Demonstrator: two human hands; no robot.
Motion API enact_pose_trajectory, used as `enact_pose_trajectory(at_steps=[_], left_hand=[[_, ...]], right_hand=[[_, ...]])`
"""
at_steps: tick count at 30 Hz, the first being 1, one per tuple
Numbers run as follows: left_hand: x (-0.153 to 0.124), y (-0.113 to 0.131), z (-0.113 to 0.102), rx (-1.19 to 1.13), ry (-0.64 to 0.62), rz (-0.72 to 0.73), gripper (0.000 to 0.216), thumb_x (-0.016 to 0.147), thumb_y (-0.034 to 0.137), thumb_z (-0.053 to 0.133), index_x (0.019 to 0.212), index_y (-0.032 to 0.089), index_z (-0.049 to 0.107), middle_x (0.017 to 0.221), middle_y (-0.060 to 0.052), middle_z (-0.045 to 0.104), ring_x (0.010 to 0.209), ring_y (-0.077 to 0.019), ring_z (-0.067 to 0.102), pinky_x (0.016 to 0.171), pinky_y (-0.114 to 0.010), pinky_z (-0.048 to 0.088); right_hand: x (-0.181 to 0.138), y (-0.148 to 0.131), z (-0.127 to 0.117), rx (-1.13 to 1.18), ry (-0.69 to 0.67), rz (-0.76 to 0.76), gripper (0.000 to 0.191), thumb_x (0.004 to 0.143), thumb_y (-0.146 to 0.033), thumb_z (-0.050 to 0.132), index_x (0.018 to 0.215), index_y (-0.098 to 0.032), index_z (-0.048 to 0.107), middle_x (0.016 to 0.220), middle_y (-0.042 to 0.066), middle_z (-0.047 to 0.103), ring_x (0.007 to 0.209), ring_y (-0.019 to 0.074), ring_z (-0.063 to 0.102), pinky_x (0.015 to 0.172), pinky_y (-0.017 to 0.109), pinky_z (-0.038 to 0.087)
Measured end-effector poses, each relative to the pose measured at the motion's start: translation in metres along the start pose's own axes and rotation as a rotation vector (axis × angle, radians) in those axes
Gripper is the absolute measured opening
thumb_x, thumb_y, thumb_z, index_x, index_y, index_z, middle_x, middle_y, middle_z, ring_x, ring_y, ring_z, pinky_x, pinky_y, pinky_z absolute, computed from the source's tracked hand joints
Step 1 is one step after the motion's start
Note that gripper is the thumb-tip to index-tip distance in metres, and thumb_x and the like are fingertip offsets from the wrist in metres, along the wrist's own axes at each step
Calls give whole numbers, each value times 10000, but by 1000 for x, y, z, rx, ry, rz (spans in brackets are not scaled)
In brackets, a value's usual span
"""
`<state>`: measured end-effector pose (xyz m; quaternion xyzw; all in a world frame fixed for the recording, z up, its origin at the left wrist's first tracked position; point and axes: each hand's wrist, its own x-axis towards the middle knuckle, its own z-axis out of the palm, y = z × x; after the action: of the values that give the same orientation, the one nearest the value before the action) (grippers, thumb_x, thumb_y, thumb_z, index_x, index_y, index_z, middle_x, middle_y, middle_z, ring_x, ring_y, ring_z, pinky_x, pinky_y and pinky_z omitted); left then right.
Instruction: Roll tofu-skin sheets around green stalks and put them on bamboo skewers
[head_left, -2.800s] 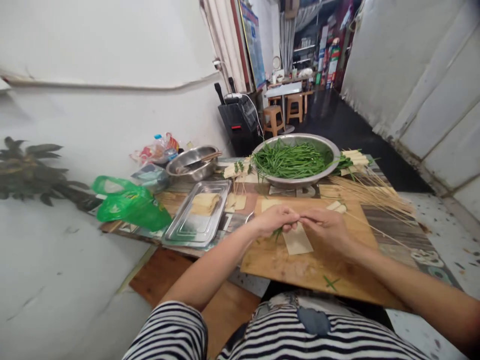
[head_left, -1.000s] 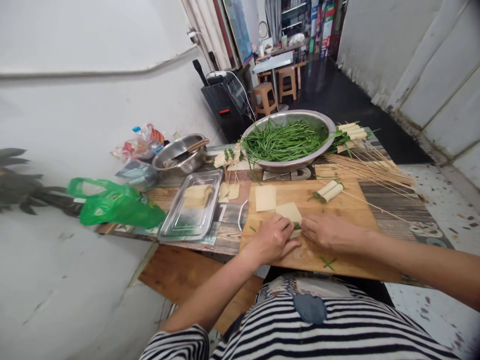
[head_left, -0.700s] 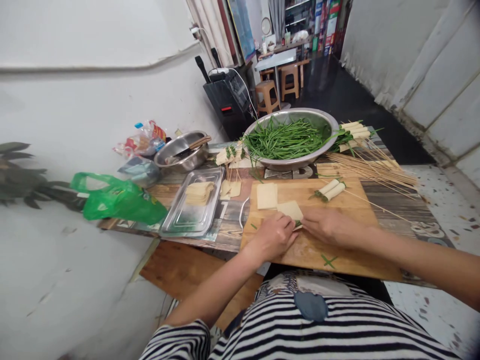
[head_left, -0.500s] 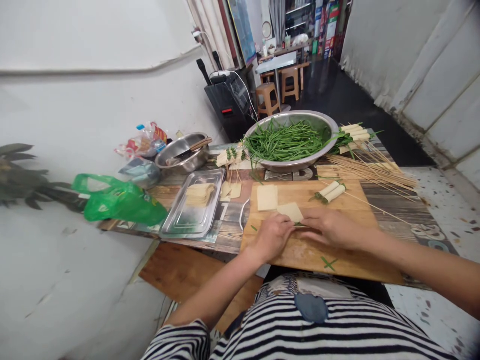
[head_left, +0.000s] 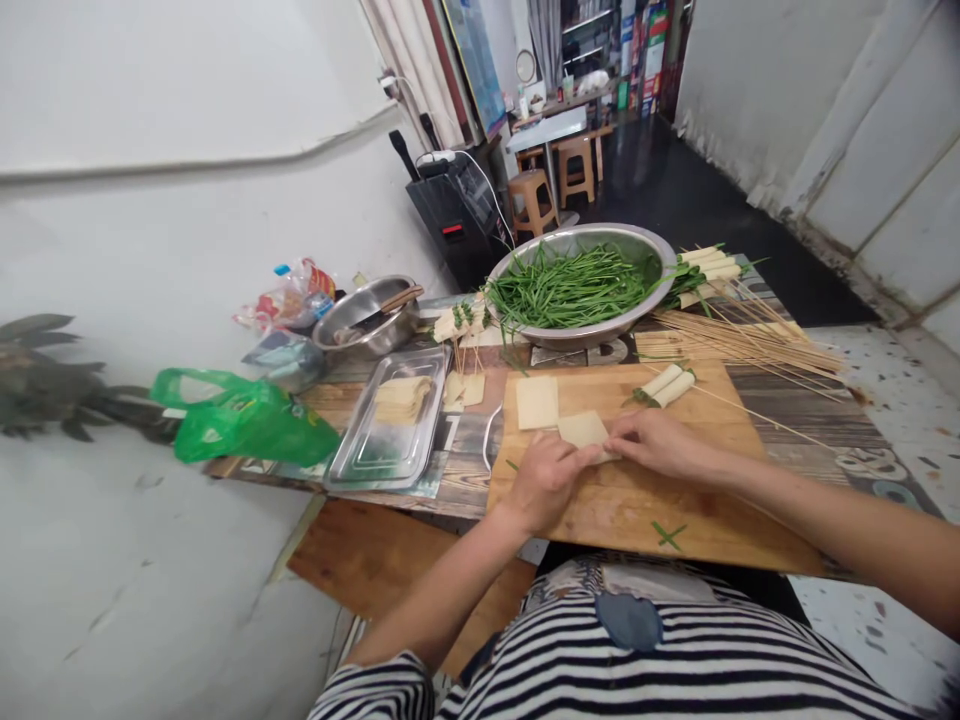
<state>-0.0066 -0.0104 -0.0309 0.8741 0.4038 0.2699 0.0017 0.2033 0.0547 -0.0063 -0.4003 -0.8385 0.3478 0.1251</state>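
Note:
My left hand (head_left: pixel 545 478) and my right hand (head_left: pixel 654 443) meet over a pale tofu sheet (head_left: pixel 584 431) on the wooden cutting board (head_left: pixel 697 505). Both hands pinch the near edge of that sheet, fingers curled. A second tofu sheet (head_left: pixel 537 402) lies flat just beyond it. Two rolled tofu pieces on a skewer (head_left: pixel 666 385) rest at the board's far right. A crossed pair of green stems (head_left: pixel 667 534) lies near the board's front edge.
A large steel bowl of green chives (head_left: pixel 577 285) stands behind the board. Bamboo skewers (head_left: pixel 750 345) and finished rolls (head_left: pixel 709 265) lie to its right. A steel tray with tofu sheets (head_left: pixel 396 420), a smaller steel bowl (head_left: pixel 365 318) and a green plastic bag (head_left: pixel 247 428) are on the left.
The hands have come down from mid-air to the board and now work at the near edge of the tofu sheet. The skewered rolls came into view once the hands lowered.

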Motion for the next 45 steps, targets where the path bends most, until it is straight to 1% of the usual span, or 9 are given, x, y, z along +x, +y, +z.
enact_pose_trajectory(at_steps=[7,12,14,17,20,23,35,40,45], left_hand=[[0,3,-4,59,-85,12,226,977,260,457,991,152,654,836,-70,637,803,-181,561,728,-325,462],[3,6,-3,-15,-102,-83,224,969,282,482,935,175,675,895,-74,641,819,-172,567,725,-301,478],[4,7,-3,-27,-60,-115,191,952,268,519,930,177,685,1007,-89,642,899,-180,573,768,-314,471],[5,11,-3,22,-4,-138,128,925,271,580,929,210,691,1081,-61,654,1045,-211,545,872,-381,397],[8,15,-6,70,-8,-157,113,926,281,592,866,240,678,900,3,691,1042,-208,536,891,-420,300],[10,18,-8,98,-33,-160,178,940,292,572,799,222,656,775,16,674,949,-184,539,857,-415,266],[9,19,-13,144,-91,-158,154,967,258,514,904,215,648,747,-5,635,910,-181,531,844,-392,268],[13,20,-15,124,-114,-207,208,961,228,498,814,197,642,753,-23,646,892,-191,527,829,-402,275],[26,12,-23,44,-229,-229,213,935,228,535,770,205,668,759,-27,682,868,-196,529,795,-410,266]], right_hand=[[1,-8,4,-32,34,148,188,820,-266,544,703,-169,654,748,44,674,711,176,586,640,275,376],[0,-3,9,-57,85,113,122,824,-236,551,753,-173,628,682,15,643,620,151,560,583,261,360],[-5,0,13,-128,159,22,91,846,-210,535,818,-168,611,698,16,630,622,149,545,587,259,367],[-16,1,17,-357,256,-272,180,926,-163,440,856,-155,605,868,81,638,796,189,554,706,299,411],[-24,0,17,-553,268,-579,283,979,-154,353,922,-131,629,966,125,622,916,224,524,802,360,412],[-25,-2,14,-637,242,-694,301,991,-163,340,979,-112,636,895,106,612,881,222,503,809,374,406],[4,-8,11,-665,19,-529,227,934,-164,478,805,-123,659,824,90,610,754,195,451,686,341,305],[13,-8,1,-572,-81,-469,290,946,-196,485,724,-144,664,746,61,596,704,160,455,644,321,266],[11,-7,-1,-429,-50,-443,314,981,-215,426,803,-130,670,752,67,611,710,156,477,648,296,291]])
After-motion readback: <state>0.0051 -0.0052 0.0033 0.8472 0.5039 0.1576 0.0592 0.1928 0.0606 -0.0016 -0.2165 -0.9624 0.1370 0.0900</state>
